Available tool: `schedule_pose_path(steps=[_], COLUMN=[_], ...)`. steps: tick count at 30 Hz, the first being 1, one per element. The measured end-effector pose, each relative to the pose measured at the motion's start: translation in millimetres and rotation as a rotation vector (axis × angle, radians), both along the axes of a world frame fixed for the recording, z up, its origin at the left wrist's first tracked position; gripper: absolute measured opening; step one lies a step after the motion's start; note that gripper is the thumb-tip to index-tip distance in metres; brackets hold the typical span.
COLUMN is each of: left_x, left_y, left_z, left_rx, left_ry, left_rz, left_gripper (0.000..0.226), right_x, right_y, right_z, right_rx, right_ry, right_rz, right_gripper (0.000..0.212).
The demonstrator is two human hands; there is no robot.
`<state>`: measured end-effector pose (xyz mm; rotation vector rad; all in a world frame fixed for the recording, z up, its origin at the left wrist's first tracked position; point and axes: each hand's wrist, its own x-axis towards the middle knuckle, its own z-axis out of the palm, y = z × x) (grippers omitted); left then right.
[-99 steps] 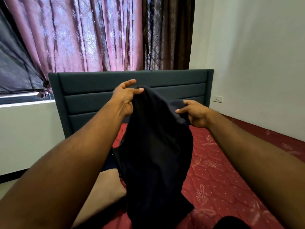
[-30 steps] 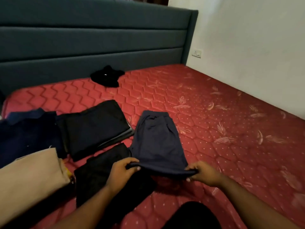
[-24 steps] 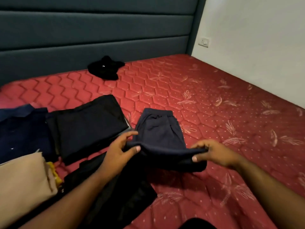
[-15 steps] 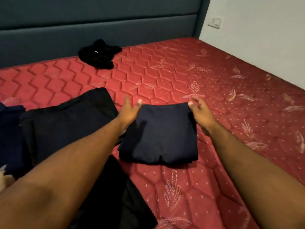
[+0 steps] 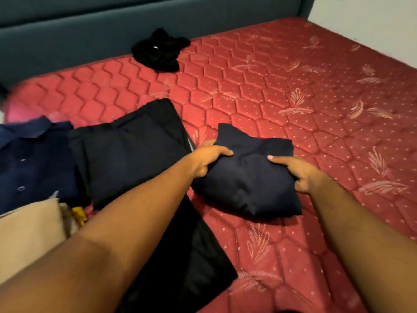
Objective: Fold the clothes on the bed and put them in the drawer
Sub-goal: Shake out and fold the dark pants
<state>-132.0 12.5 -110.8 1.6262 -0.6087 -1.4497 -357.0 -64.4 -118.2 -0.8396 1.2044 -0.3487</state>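
Note:
Folded navy shorts (image 5: 250, 177) lie as a small bundle on the red mattress (image 5: 293, 91), slightly lifted at the near side. My left hand (image 5: 206, 158) grips the bundle's left edge, thumb on top. My right hand (image 5: 295, 171) grips its right edge, thumb on top and fingers curled under. Left of the bundle sit folded black trousers (image 5: 130, 152), a navy buttoned shirt (image 5: 29, 159) and a beige folded garment (image 5: 29, 231). Another black garment (image 5: 194, 256) lies flat under my left forearm. The drawer is not in view.
A crumpled black garment (image 5: 159, 51) lies near the grey-blue headboard (image 5: 90, 32) at the back. A white wall (image 5: 372, 26) borders the bed on the right. A small yellow item (image 5: 79, 214) peeks out beside the beige garment.
The shorts went from held up in the air to laid flat, then folded in half away from me. Both hands have since moved from the far edge to grip the bundle's sides.

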Motion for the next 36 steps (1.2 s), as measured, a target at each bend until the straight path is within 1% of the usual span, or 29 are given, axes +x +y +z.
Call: schedule_pose_path(steps=[1,3,5,7,9,11,12,13,15,16,17,18,20,22,23,25,26,28,30,31,32,36], left_x=[0.7,-0.3,6.2,9.7,13.2,15.4,17.5,18.6,13.8,9.1,4.8,3.7,4.7,6.8,3.5,-1.1,0.0,19.2,60.9,86.7,114.8,237.7], left_y=[13.1,58.9,121.7,194.6,255.6,292.3,310.8,321.8,342.5,349.4,355.3,360.4,363.1,364.0,363.6,362.5,359.2,345.0,315.3,295.1,272.2,150.5], left_z=[13.8,56.0,86.9,107.7,99.4,71.6,47.5,21.1,-21.8,-36.3,-45.8,-50.1,-50.6,-47.8,-42.0,-21.1,-5.7,28.3,48.7,55.3,57.1,41.2], left_rx=[-0.079,-0.22,-0.317,-0.387,-0.4,-0.376,-0.332,-0.261,-0.02,0.09,0.143,0.136,0.102,0.131,0.176,0.259,0.248,0.103,-0.056,-0.093,-0.095,0.007], left_ry=[0.036,0.042,0.012,0.007,-0.084,-0.171,-0.228,-0.306,-0.496,-0.584,-0.655,-0.695,-0.721,-0.733,-0.767,-0.936,-1.05,-1.222,-1.269,-1.277,-1.298,-1.437], left_rz=[0.039,0.116,0.224,0.322,0.42,0.509,0.534,0.54,0.471,0.404,0.359,0.327,0.289,0.277,0.242,0.116,0.07,0.058,0.087,0.076,0.042,-0.093], left_gripper=[0.04,0.039,0.04,0.039,0.041,0.046,0.049,0.056,0.091,0.103,0.108,0.108,0.109,0.112,0.112,0.106,0.099,0.084,0.078,0.078,0.078,0.075], right_x=[-0.7,2.0,8.6,24.0,45.8,68.5,78.6,85.0,89.9,88.4,85.7,84.8,84.9,88.3,88.8,97.3,105.5,133.0,170.5,192.3,214.2,309.7], right_y=[6.1,28.2,56.4,87.8,119.0,149.0,167.7,181.6,214.2,230.3,247.1,264.1,286.9,295.1,294.6,285.0,277.6,259.1,233.3,217.6,201.3,112.2], right_z=[12.6,48.6,92.3,127.7,137.0,119.0,100.2,74.4,26.1,6.7,-8.3,-16.7,-23.9,-22.9,-20.9,-14.5,-9.8,-0.4,5.2,7.3,10.9,17.4], right_rx=[-0.044,-0.162,-0.243,-0.276,-0.306,-0.299,-0.336,-0.432,-0.727,-0.881,-0.984,-1.06,-1.13,-1.148,-1.162,-1.242,-1.293,-1.374,-1.433,-1.463,-1.487,-1.585], right_ry=[-0.032,-0.093,-0.176,-0.254,-0.235,-0.164,-0.099,0.008,0.399,0.571,0.676,0.731,0.841,0.938,0.967,0.997,0.993,0.957,0.917,0.893,0.867,0.762], right_rz=[0.006,0.068,0.196,0.36,0.523,0.581,0.584,0.587,0.612,0.611,0.607,0.625,0.77,0.915,0.957,0.995,0.998,0.992,0.963,0.948,0.925,0.788], right_gripper=[0.031,0.032,0.032,0.03,0.029,0.031,0.035,0.045,0.069,0.075,0.075,0.072,0.067,0.063,0.063,0.061,0.06,0.06,0.06,0.059,0.058,0.058])
